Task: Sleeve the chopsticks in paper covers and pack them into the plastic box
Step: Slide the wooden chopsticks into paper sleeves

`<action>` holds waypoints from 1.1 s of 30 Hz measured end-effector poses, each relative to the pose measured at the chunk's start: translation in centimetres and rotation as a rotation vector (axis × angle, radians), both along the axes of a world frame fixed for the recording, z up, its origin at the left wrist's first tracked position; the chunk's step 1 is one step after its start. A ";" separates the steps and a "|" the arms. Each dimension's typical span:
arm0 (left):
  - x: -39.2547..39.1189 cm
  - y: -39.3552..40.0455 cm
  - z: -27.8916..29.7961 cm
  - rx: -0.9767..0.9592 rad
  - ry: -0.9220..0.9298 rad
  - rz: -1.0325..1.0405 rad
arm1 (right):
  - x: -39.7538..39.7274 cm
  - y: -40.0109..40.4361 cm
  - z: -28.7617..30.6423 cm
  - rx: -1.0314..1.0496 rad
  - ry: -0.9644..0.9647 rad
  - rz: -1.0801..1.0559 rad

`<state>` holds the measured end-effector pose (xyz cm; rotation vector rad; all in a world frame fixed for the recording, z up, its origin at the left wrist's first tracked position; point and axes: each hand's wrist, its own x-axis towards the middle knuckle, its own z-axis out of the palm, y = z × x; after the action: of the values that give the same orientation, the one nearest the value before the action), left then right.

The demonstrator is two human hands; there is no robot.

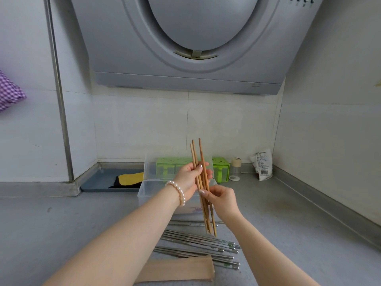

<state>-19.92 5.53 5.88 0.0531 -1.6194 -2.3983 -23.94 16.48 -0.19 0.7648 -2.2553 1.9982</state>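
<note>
Wooden chopsticks (201,182), upright above the open plastic box (148,188), are gripped by the left hand (188,177) and pinched lower by the right hand (221,200).

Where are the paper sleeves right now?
Head view, bottom centre: the paper sleeves lie flat on the counter, just in front of the metal chopsticks, between the forearms.

The clear plastic box (148,189) on the grey counter is partly hidden behind both hands and the thin wooden chopsticks (203,188), so its contents cannot be told. The purple checked cloth (9,91) at far left is cut by the edge. Print on the white packet (261,164) at far right is too small to read. The tan paper covers (175,270) near the bottom lie partly under a forearm.
</note>
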 end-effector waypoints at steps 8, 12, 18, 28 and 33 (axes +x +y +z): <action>0.5 0.6 -0.1 0.091 -0.003 0.123 | 1.2 -1.1 0.3 -0.103 -0.076 -0.027; 0.5 0.6 0.3 0.060 0.019 0.216 | 1.3 -1.0 0.5 -0.115 -0.022 -0.120; 0.4 0.5 0.7 0.017 0.001 0.244 | 2.2 -1.1 2.0 -0.014 0.209 -0.171; 1.4 0.6 0.6 0.160 -0.145 0.102 | 2.4 -1.3 2.2 0.089 0.199 -0.114; 1.9 0.5 1.1 0.255 -0.132 0.089 | 2.9 -1.4 2.5 0.240 0.300 -0.154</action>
<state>-18.05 6.06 7.02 0.3282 -1.3199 -2.5629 -21.05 15.03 2.34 0.8164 -2.3139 1.4550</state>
